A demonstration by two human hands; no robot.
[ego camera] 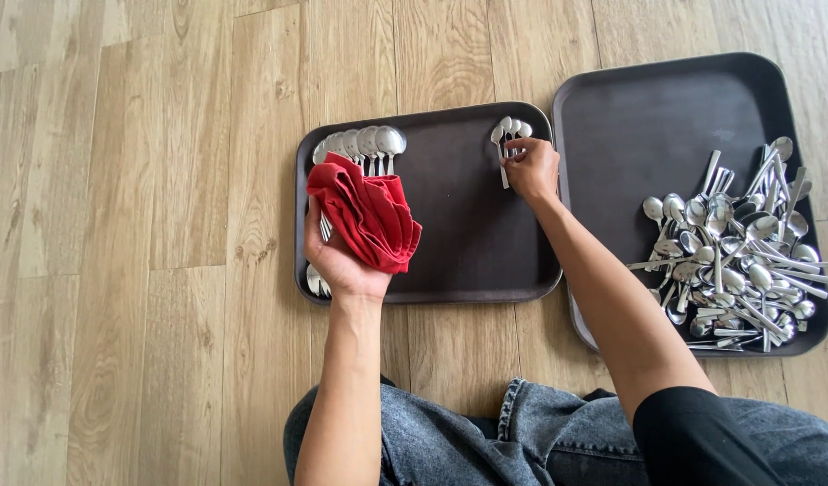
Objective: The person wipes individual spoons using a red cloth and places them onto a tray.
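Centrally, a crumpled red cloth (367, 214) is gripped in the closed left hand (337, 256) over the small dark tray (459, 261), while spoons (509, 135) at its upper right are pinched by the right hand (531, 168) and are best laid bowls aligned.

crumpled red cloth (369, 216) and steel spoons (509, 135) over the dark tray (459, 234)

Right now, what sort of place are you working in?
Probably the floor of a home or a small eatery's back room: wood-look plank floor, two dark serving trays set on it, and a heap of steel spoons.
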